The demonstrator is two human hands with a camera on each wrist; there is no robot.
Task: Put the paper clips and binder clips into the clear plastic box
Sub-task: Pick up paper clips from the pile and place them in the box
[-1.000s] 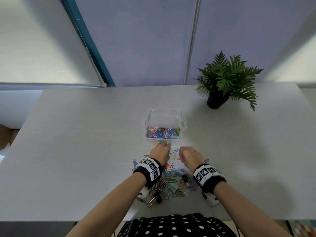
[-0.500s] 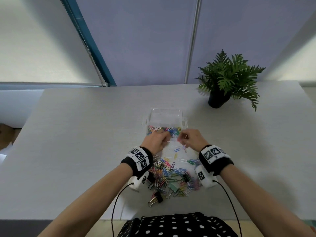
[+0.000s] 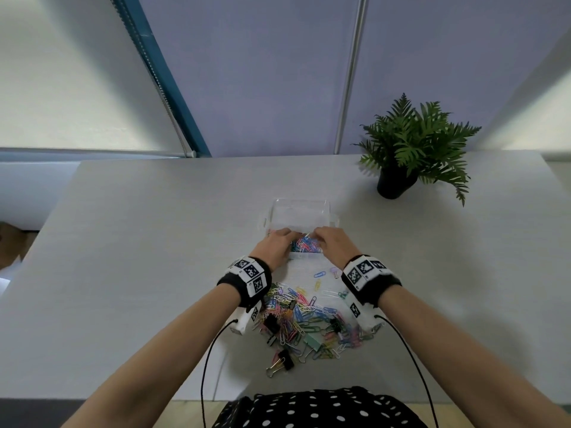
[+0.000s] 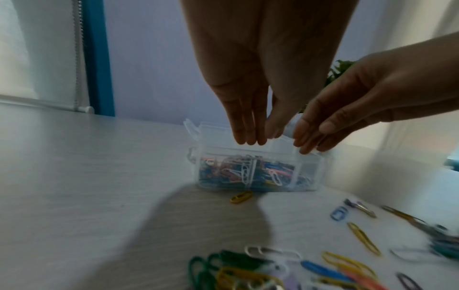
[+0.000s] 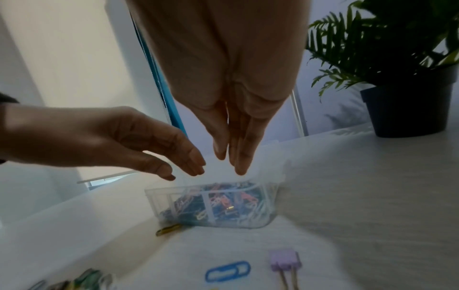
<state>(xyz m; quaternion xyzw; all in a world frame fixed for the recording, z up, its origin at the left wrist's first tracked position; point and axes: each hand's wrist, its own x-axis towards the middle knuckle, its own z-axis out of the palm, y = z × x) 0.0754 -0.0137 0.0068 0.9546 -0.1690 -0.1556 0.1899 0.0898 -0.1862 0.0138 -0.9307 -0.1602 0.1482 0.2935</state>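
Landmark: box [image 3: 301, 217].

Nearest the person, well short of the box: pile of clips [image 3: 304, 319] on the table [image 3: 123, 273], thin coloured wire paper clips tangled with a few binder clips, black [image 3: 282, 362] at the near edge, a mint one [image 3: 312, 340] mid-pile. Wire ones are light and snaggy, likely to come up in clumps; binder clips are blocky with folding wire handles. A few strays lie between pile and box: a blue paper clip [image 5: 227, 270], a lilac binder clip [image 5: 285, 261], a yellow clip [image 4: 241, 196] just touching the box's near wall.

Both hands are over the near half of the box. Left hand [image 3: 275, 247] and right hand [image 3: 335, 245] side by side, fingers straight and pointing down into it, loosely spread; wrist views show nothing held in either. Looks like a drop just made.

Box: clear thin plastic, rectangular, long axis left-right, ribbed walls, side latches, lid tipped up at the far side. Near part is already full of mixed clips.

Next move, by my read: the remaining clips lie straight back toward the body from both hands, pile roughly centred, so either hand reaches equally; the right is nearer the lilac clip.

Far right of the box: potted fern [image 3: 411, 149].
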